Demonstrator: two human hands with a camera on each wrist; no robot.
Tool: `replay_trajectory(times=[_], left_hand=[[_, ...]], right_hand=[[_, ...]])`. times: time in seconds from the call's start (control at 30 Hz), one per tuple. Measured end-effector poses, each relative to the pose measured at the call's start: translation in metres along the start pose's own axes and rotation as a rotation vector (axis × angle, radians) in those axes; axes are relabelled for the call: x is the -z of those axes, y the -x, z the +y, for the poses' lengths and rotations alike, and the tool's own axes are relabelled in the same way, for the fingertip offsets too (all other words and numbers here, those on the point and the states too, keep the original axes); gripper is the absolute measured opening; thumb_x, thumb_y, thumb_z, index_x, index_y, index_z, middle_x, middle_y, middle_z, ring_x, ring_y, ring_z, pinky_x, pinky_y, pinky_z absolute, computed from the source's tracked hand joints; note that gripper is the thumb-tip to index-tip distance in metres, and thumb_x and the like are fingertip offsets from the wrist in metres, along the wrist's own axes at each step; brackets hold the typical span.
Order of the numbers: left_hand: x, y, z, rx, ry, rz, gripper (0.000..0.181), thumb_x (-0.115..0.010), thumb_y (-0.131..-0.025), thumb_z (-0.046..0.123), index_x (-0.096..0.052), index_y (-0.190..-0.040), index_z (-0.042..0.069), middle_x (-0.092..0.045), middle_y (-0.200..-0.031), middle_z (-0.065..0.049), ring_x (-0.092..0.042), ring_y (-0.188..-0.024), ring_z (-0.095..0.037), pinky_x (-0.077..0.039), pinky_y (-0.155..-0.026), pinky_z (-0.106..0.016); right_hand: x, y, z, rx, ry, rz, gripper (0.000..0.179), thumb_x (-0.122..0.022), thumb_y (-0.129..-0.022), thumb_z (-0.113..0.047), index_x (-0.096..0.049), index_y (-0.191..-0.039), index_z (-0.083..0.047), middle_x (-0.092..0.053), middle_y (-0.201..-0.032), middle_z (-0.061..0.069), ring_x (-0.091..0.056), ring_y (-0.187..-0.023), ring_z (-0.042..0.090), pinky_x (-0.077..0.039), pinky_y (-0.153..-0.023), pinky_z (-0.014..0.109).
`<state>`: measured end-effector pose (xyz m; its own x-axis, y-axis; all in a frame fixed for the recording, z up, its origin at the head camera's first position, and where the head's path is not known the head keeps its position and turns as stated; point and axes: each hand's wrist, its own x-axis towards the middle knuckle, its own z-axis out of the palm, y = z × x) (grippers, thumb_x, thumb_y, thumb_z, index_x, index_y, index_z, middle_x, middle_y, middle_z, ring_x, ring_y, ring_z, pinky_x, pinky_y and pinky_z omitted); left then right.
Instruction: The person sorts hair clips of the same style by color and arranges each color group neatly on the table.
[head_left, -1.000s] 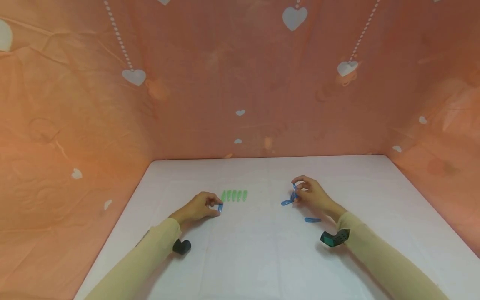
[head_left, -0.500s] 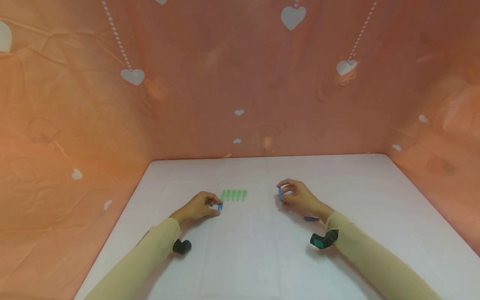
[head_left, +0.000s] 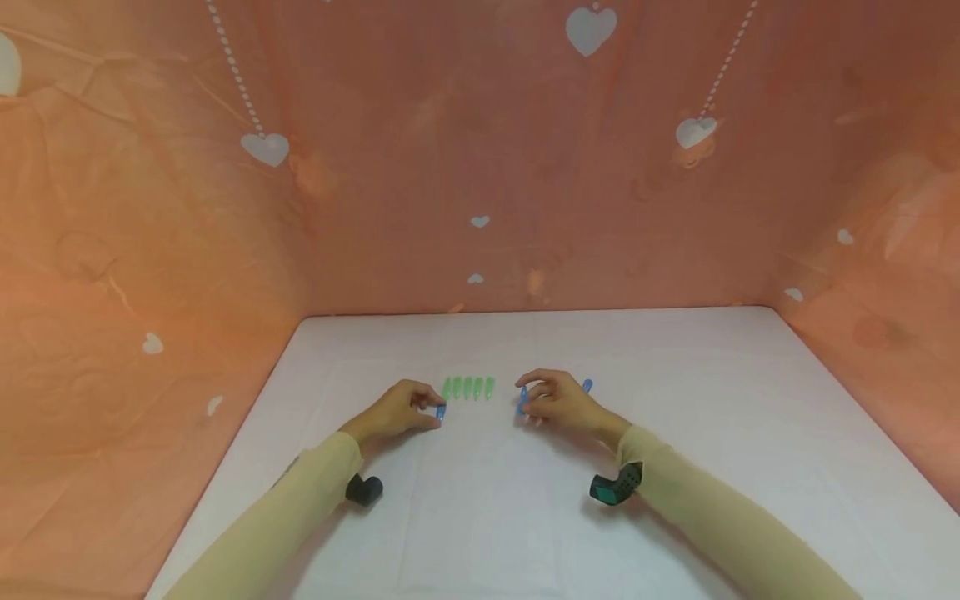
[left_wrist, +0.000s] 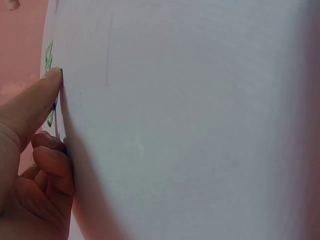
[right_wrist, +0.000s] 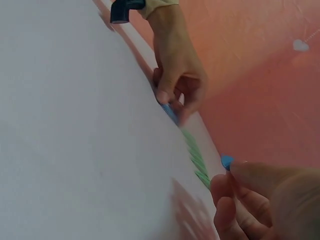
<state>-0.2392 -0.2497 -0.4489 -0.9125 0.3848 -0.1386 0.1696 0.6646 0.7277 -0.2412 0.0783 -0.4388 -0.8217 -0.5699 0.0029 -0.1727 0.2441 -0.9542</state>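
My left hand point(head_left: 405, 408) pinches a blue snap hair clip point(head_left: 441, 412) end to end between thumb and forefinger, low at the table just in front of a row of green snap hair clips point(head_left: 468, 388). To the right of that row, my right hand point(head_left: 558, 398) holds another blue snap hair clip point(head_left: 522, 400) upright between its fingertips. In the right wrist view, only the rounded end of this blue clip point(right_wrist: 227, 162) shows past the fingers. The green clips lie side by side, evenly spaced.
Behind my right hand a further blue clip point(head_left: 588, 385) shows partly on the white table point(head_left: 480, 517). An orange cloth with pale hearts point(head_left: 480, 167) surrounds the table at the back and sides. Dark devices point(head_left: 617, 485) are strapped to both wrists.
My right hand has moved left with its blue clip, from the loose blue clips toward the green row. My left hand stays in place on its blue clip.
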Motion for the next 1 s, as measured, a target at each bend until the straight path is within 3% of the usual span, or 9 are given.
replay_trajectory(times=[0.53, 1.0], left_hand=[[0.0, 0.002, 0.002, 0.014, -0.007, 0.001, 0.027, -0.081, -0.084, 0.013, -0.075, -0.11, 0.009, -0.062, -0.1, -0.004, -0.048, -0.093, -0.017, -0.04, -0.081, -0.031], [0.002, 0.002, 0.003, -0.042, -0.014, -0.007, 0.028, -0.081, -0.085, 0.013, -0.075, -0.111, 0.005, -0.064, -0.097, -0.005, -0.049, -0.09, -0.015, -0.04, -0.077, -0.026]], right_hand=[[-0.038, -0.021, -0.005, 0.056, 0.032, -0.055, 0.041, -0.067, -0.089, 0.005, -0.057, -0.128, 0.015, -0.068, -0.085, 0.015, -0.059, -0.062, 0.007, -0.048, -0.056, 0.021], [-0.058, -0.039, -0.007, 0.047, 0.068, -0.084, 0.038, -0.068, -0.092, 0.0, -0.062, -0.128, 0.009, -0.066, -0.085, 0.012, -0.054, -0.06, 0.007, -0.044, -0.054, 0.021]])
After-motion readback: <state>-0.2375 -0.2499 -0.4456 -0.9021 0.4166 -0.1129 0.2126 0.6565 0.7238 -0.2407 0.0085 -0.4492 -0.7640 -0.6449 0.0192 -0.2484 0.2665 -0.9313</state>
